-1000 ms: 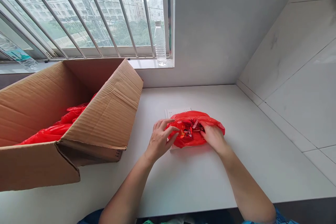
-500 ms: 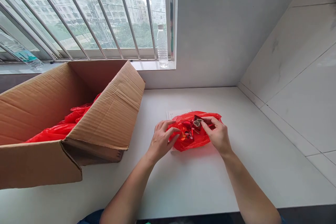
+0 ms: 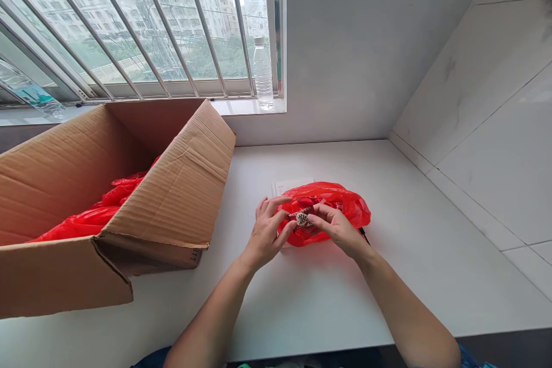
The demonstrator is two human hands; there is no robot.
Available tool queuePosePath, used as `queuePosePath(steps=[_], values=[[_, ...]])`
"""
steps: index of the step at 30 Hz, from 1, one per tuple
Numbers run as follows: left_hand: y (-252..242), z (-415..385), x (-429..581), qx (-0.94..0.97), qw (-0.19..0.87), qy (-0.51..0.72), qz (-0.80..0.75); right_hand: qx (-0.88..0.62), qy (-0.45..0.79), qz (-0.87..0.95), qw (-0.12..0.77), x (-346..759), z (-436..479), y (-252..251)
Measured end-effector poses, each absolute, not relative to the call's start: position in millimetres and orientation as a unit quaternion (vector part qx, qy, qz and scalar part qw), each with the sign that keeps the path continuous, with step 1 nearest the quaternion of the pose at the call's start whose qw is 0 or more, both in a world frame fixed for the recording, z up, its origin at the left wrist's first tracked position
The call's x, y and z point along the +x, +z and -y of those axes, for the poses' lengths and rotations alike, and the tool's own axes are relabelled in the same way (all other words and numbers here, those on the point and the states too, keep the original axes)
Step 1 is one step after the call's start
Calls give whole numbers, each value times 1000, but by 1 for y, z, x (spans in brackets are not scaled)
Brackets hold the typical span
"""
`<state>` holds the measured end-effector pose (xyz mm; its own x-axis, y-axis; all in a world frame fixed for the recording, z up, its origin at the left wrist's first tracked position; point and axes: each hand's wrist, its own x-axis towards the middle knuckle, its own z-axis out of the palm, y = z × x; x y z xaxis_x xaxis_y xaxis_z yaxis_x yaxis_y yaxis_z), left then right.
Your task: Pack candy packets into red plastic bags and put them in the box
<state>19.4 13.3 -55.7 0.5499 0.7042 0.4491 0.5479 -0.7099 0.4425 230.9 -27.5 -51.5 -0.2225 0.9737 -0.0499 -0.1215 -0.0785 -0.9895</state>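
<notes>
at my remote screen: bare hands at work over a red bag on a white worktop. the left hand [image 3: 268,231] and the right hand [image 3: 338,229] stand narrow, fingers curled, closing from either side on a small dark red packet [image 3: 302,218], its round white label showing between them; how firm the hold is, i cannot tell. the packet sits just above a crumpled red plastic bag [image 3: 340,202], which lies under both hands on a white paper sheet [image 3: 293,186]. from where i sit, fingertips suit a piece this small better than whole palms, with the wrists kept low and the slippery film kept off the label.

the white worktop [image 3: 310,299] spreads around the arms and runs to a tiled wall [image 3: 495,126] on the right. to the left an open cardboard box [image 3: 172,184] stands on it, well apart from the hands, more red plastic bags [image 3: 81,223] lying inside. farther off, a plastic water bottle [image 3: 263,75] stands upright on the window sill [image 3: 241,106], just beside the frame of a barred window [image 3: 201,23], with tall apartment blocks [image 3: 172,0] beyond the glass.
</notes>
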Motion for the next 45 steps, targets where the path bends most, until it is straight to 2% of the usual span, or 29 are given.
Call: queuePosePath(steps=[9,14,17,24,28,32,34,36,40,43,45], values=[[-56,-14,21,880,120,282,-362,-457,570,533,428,241,24,-55],[-56,-15,18,878,101,271,-381,-580,453,524,428,266,19,-60],[-56,-16,17,875,100,274,-385,-587,443,522,432,278,17,-63],[-56,-15,19,874,102,285,-380,-708,193,611,297,283,13,-72],[-56,-15,19,875,102,285,-377,-710,134,655,223,272,9,-83],[-56,-15,19,875,93,290,-376,-713,107,665,198,266,8,-86],[-56,-15,19,876,89,291,-375,-726,110,646,209,268,9,-82],[-56,-14,18,876,85,292,-375,-727,147,618,262,271,11,-75],[-56,-14,19,874,78,303,-371,-614,352,567,421,270,17,-63],[-55,-13,20,875,70,313,-362,-516,478,554,446,260,20,-59],[-55,-13,21,877,65,315,-357,-485,510,558,439,253,22,-57]])
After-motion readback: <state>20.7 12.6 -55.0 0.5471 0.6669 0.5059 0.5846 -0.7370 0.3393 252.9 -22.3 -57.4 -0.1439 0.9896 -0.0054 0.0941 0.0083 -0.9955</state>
